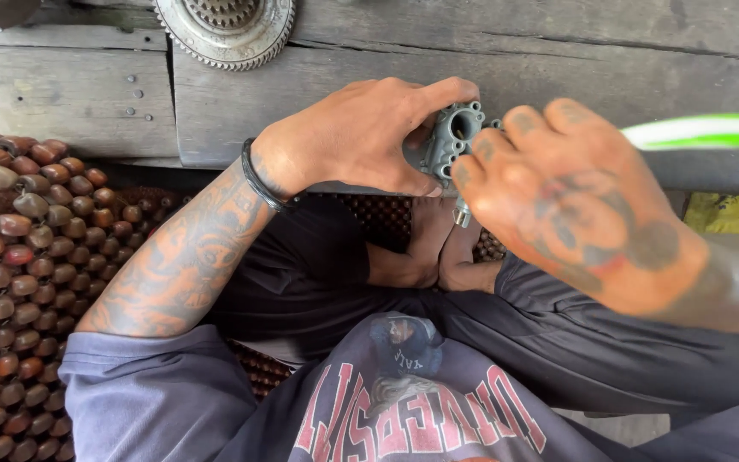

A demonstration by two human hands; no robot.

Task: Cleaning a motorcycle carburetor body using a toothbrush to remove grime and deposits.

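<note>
left grip (361, 137) on grey carburetor body (453, 137)

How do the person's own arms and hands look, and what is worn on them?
Both arms are bare below pushed-up greyish-blue sleeves. The left forearm carries dense tattoos, and a thin black band circles that wrist. The left hand shows no clear markings. The right hand, blurred, has tattoos across its back and on the fingers. No gloves.

Single head-worn view, looking steeply down, close over the lap, facing a wooden bench (472, 68)
</note>
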